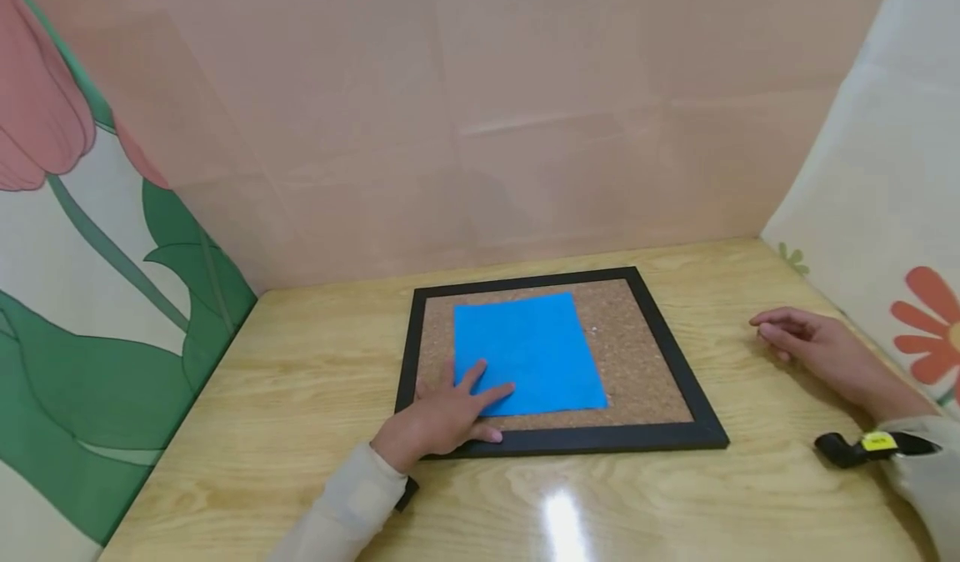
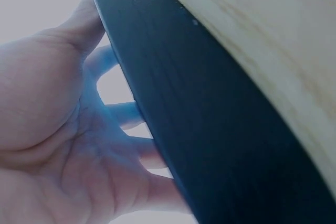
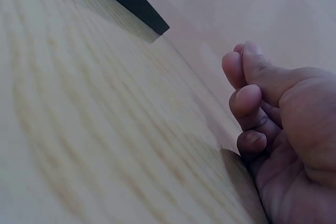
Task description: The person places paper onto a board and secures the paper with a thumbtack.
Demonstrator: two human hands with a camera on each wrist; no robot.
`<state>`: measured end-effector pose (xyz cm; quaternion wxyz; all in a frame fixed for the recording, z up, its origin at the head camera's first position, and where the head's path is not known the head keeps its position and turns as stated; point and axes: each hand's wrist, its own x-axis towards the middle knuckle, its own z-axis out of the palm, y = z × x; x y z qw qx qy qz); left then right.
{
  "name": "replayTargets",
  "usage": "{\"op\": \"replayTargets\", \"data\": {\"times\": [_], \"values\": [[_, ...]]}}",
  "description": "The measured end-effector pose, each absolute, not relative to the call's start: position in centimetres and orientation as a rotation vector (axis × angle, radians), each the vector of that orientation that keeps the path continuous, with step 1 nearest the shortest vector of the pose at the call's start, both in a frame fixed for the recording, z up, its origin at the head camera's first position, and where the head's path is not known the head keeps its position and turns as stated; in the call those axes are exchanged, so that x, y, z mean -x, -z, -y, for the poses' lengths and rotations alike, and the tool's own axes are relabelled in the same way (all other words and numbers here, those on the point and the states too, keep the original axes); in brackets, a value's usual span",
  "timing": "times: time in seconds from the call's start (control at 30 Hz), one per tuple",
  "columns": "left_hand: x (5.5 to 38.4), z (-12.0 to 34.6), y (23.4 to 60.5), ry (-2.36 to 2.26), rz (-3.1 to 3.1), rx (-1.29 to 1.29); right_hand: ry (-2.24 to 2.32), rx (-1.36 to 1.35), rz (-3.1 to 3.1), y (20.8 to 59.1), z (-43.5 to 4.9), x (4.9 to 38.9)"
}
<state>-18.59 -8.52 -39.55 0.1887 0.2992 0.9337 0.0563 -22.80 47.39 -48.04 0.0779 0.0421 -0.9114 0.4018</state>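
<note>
A blue square sheet point(image 1: 528, 349) lies flat on a cork board point(image 1: 645, 370) with a black frame point(image 1: 585, 439). My left hand point(image 1: 444, 416) rests with spread fingers over the board's near left corner, its fingertips on the sheet's lower left part. From the left wrist view, the black frame point(image 2: 173, 98) hides the ends of the left fingers point(image 2: 126, 114). My right hand point(image 1: 813, 345) is at the table's right side, apart from the board. Its fingers point(image 3: 247, 100) are loosely curled, the thumb close against the index finger, and no object shows between them.
The board lies on a light wood-grain table point(image 1: 300, 395). A plain pinkish sheet point(image 1: 450, 128) rises behind the table, with flower-printed sheets point(image 1: 172, 320) at both sides. A tiny white speck point(image 1: 595, 328) shows on the cork right of the blue sheet.
</note>
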Motion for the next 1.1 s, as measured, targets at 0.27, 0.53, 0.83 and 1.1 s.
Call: {"op": "replayTargets", "data": {"times": [0.27,0.53,0.83,1.1], "values": [[18.7,8.5,39.5,-0.186,-2.617,-0.846,-1.251,-0.126,2.735,47.7,-47.2,22.6],[18.6,8.5,39.3,-0.153,-2.615,-0.835,-1.24,-0.215,2.741,47.8,-47.1,22.7],[18.7,8.4,39.3,-0.157,-2.615,-0.825,-1.242,-0.277,2.726,48.0,-46.9,22.8],[18.8,8.4,39.7,-0.141,-2.622,-0.844,-1.17,-0.336,2.73,47.7,-46.1,22.8]]}}
